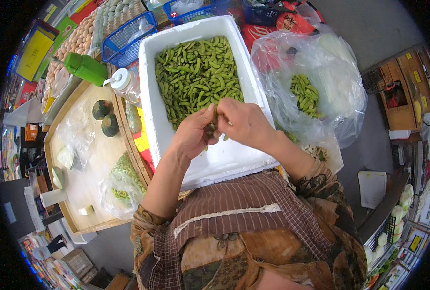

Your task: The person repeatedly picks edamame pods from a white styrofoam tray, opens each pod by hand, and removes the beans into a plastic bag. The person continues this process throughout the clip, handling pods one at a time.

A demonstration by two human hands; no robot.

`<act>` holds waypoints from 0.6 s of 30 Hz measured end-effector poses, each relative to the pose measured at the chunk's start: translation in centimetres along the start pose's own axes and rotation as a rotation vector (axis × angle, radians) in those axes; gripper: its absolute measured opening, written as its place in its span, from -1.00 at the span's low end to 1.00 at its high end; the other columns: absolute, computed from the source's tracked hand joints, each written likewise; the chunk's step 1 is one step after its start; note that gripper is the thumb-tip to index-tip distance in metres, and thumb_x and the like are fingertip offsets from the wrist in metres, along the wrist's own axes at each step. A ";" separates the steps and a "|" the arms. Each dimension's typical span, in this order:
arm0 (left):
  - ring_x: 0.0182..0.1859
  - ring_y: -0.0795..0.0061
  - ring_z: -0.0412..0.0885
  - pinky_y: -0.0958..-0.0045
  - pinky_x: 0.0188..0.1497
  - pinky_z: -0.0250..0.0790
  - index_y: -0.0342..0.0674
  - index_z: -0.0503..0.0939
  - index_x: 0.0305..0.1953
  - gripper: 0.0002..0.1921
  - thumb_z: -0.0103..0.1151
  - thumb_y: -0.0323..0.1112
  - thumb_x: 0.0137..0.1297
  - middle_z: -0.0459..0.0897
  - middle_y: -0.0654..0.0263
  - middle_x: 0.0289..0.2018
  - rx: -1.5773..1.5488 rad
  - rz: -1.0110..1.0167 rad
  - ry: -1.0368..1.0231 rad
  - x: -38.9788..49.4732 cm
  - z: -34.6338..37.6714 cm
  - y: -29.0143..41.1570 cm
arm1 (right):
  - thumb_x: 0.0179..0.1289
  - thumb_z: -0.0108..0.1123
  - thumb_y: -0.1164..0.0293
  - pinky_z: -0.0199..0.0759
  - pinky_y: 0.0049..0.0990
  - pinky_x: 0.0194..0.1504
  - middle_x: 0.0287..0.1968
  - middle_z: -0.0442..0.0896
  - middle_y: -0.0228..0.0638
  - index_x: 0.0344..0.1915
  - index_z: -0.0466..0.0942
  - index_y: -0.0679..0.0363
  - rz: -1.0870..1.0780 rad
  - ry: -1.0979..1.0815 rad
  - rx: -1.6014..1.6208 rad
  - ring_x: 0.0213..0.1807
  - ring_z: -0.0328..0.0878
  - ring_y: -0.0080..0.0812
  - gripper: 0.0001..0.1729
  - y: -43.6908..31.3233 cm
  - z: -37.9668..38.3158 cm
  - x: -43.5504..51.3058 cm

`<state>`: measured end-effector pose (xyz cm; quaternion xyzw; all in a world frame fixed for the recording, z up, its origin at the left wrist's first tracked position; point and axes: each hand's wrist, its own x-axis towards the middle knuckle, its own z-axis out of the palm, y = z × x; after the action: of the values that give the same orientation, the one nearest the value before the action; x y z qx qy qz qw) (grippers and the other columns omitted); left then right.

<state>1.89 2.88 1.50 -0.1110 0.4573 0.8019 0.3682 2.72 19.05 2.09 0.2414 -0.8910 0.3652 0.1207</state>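
Green edamame pods (204, 69) fill the far part of a white styrofoam box (233, 161) in front of me. Over the box's near half my two hands meet. My left hand (195, 132) is curled around a few pods (211, 127), partly hidden by the fingers. My right hand (242, 117) pinches at the same small bunch, its fingertips against the left thumb. A pod tip shows just under the right hand. To the right of the box, a clear plastic bag (331, 123) stands open with more pods (305, 95) inside.
On the left, a wooden-rimmed table (88, 170) bears two dark green squashes (109, 125) and a bag of shelled beans (128, 177). A lidded plastic jar (122, 81), a green bottle (86, 69) and a blue basket (128, 38) stand along the box's left side. Eggs (80, 36) lie farther off.
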 end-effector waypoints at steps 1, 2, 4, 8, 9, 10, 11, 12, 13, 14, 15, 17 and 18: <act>-0.54 0.60 0.32 0.58 -0.55 0.11 -0.21 0.43 -0.34 -0.71 -0.12 -0.13 0.42 0.40 0.38 -0.52 0.015 0.008 -0.018 0.1 0.3 0.3 | 0.07 0.12 0.45 0.39 -0.23 -0.47 -0.51 0.50 -0.12 -0.36 0.36 0.23 0.071 -0.002 0.109 -0.48 0.53 -0.07 -0.85 0.1 -0.2 0.0; -0.53 0.61 0.32 0.59 -0.54 0.11 -0.22 0.43 -0.33 -0.72 -0.11 -0.14 0.42 0.41 0.38 -0.51 0.031 0.018 -0.035 0.3 0.5 0.6 | 0.09 0.12 0.45 0.38 -0.23 -0.47 -0.51 0.51 -0.11 -0.35 0.36 0.24 0.156 -0.011 0.219 -0.47 0.53 -0.06 -0.85 0.3 -0.5 0.0; -0.52 0.62 0.32 0.61 -0.53 0.12 -0.24 0.44 -0.29 -0.77 -0.04 -0.20 0.39 0.41 0.38 -0.48 0.039 0.022 -0.082 0.5 0.7 1.2 | 0.14 0.13 0.44 0.37 -0.27 -0.46 -0.51 0.54 -0.05 -0.34 0.37 0.26 0.308 -0.029 0.373 -0.47 0.53 -0.06 -0.85 0.6 -1.4 0.0; -0.52 0.63 0.31 0.61 -0.53 0.13 -0.26 0.47 -0.25 -0.86 -0.07 -0.35 0.35 0.40 0.39 -0.49 0.236 -0.098 -0.201 2.0 -0.5 1.6 | 0.21 0.09 0.44 0.35 -0.48 -0.47 -0.48 0.57 -0.28 -0.25 0.47 0.26 0.420 0.251 0.214 -0.53 0.47 -0.43 -0.86 2.1 -6.4 -1.8; -0.52 0.64 0.31 0.61 -0.53 0.14 -0.27 0.48 -0.23 -0.87 -0.08 -0.38 0.33 0.40 0.39 -0.49 0.308 -0.130 -0.184 2.7 -0.9 1.2 | 0.26 0.06 0.45 0.32 -0.61 -0.48 -0.44 0.58 -0.42 -0.20 0.49 0.25 0.498 0.316 0.219 -0.54 0.41 -0.62 -0.85 2.6 -8.3 -2.7; -0.52 0.64 0.32 0.61 -0.53 0.15 -0.28 0.48 -0.22 -0.86 -0.09 -0.41 0.31 0.41 0.38 -0.49 0.367 -0.144 -0.194 3.6 -1.5 0.7 | 0.28 0.05 0.45 0.29 -0.64 -0.47 -0.40 0.57 -0.45 -0.15 0.51 0.22 0.602 0.367 0.180 -0.53 0.38 -0.66 -0.82 3.2 -10.1 -3.4; -0.52 0.60 0.36 0.59 -0.53 0.18 -0.29 0.49 -0.23 -0.85 -0.08 -0.39 0.29 0.45 0.33 -0.48 0.504 -0.238 -0.125 4.6 -2.0 -0.1 | 0.29 0.04 0.45 0.27 -0.67 -0.46 -0.36 0.57 -0.49 -0.10 0.53 0.20 0.659 0.421 0.165 -0.52 0.35 -0.70 -0.79 3.8 -11.7 -4.0; -0.52 0.56 0.39 0.56 -0.53 0.21 -0.30 0.50 -0.25 -0.84 -0.07 -0.37 0.28 0.49 0.28 -0.48 0.629 -0.314 -0.082 5.7 -2.5 -1.0 | 0.30 0.04 0.44 0.27 -0.68 -0.44 -0.32 0.58 -0.48 -0.04 0.52 0.18 0.669 0.470 0.057 -0.50 0.35 -0.71 -0.75 4.4 -12.9 -4.4; -0.53 0.53 0.43 0.54 -0.53 0.25 -0.32 0.50 -0.27 -0.82 -0.07 -0.36 0.26 0.53 0.23 -0.48 0.776 -0.400 -0.031 6.8 -2.9 -2.2 | 0.30 0.05 0.44 0.27 -0.69 -0.41 -0.28 0.58 -0.46 0.03 0.50 0.15 0.654 0.519 -0.040 -0.48 0.35 -0.72 -0.70 4.8 -13.8 -4.7; -0.51 0.44 0.47 0.46 -0.48 0.31 -0.36 0.51 -0.28 -0.77 -0.04 -0.29 0.26 0.54 0.17 -0.50 1.139 -0.236 -0.005 7.6 -2.9 -3.9 | 0.30 0.05 0.44 0.28 -0.69 -0.39 -0.28 0.58 -0.45 0.04 0.50 0.15 0.647 0.561 -0.052 -0.47 0.35 -0.72 -0.70 5.0 -14.1 -5.0; -0.49 0.35 0.50 0.37 -0.43 0.38 -0.40 0.51 -0.30 -0.71 -0.01 -0.22 0.26 0.56 0.12 -0.51 1.508 -0.113 0.050 8.1 -2.8 -5.6 | 0.31 0.05 0.43 0.28 -0.69 -0.38 -0.27 0.58 -0.45 0.05 0.50 0.14 0.639 0.603 -0.063 -0.46 0.35 -0.73 -0.69 5.0 -14.4 -5.2; -0.42 0.20 0.59 0.22 -0.33 0.44 -0.35 0.53 -0.33 -0.65 0.00 -0.11 0.26 0.62 0.09 -0.47 1.805 -0.109 0.011 8.3 -3.2 -8.3 | 0.30 0.06 0.43 0.28 -0.70 -0.36 -0.26 0.58 -0.45 0.04 0.50 0.15 0.638 0.630 -0.033 -0.45 0.36 -0.73 -0.69 4.4 -14.5 -5.4; -0.40 0.19 0.61 0.21 -0.33 0.45 -0.32 0.54 -0.33 -0.65 0.00 -0.09 0.26 0.63 0.10 -0.46 1.925 -0.032 -0.001 8.2 -3.4 -9.2 | 0.30 0.06 0.44 0.29 -0.70 -0.36 -0.27 0.58 -0.45 0.02 0.50 0.15 0.645 0.618 0.009 -0.45 0.36 -0.73 -0.71 3.9 -14.2 -5.4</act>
<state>1.96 6.98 -10.63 0.2330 0.9175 0.0783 0.3126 5.87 33.43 7.66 -0.1687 -0.8411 0.4431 0.2603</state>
